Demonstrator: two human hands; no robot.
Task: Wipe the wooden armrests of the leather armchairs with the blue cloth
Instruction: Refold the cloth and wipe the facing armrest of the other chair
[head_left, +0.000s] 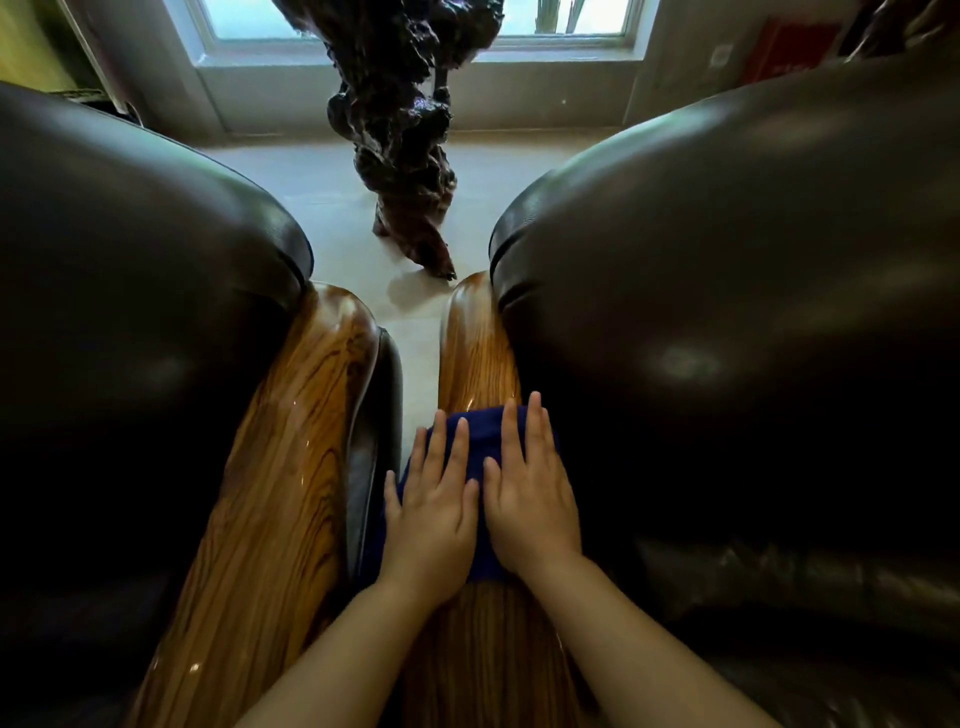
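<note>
Two dark leather armchairs stand side by side, the left armchair (130, 291) and the right armchair (727, 291). Each has a glossy wooden armrest facing the narrow gap between them: the left armrest (291, 467) and the right armrest (475, 353). A dark blue cloth (480, 441) lies draped over the right armrest. My left hand (434, 512) and my right hand (530, 488) press flat on the cloth, side by side, fingers spread and pointing away from me. The cloth's middle is hidden under my palms.
A gnarled dark wood root sculpture (400, 130) stands on the pale floor (332, 182) just beyond the gap between the chairs. Behind it is a window (415, 21) with a white sill. A red object (784, 52) stands at the far right wall.
</note>
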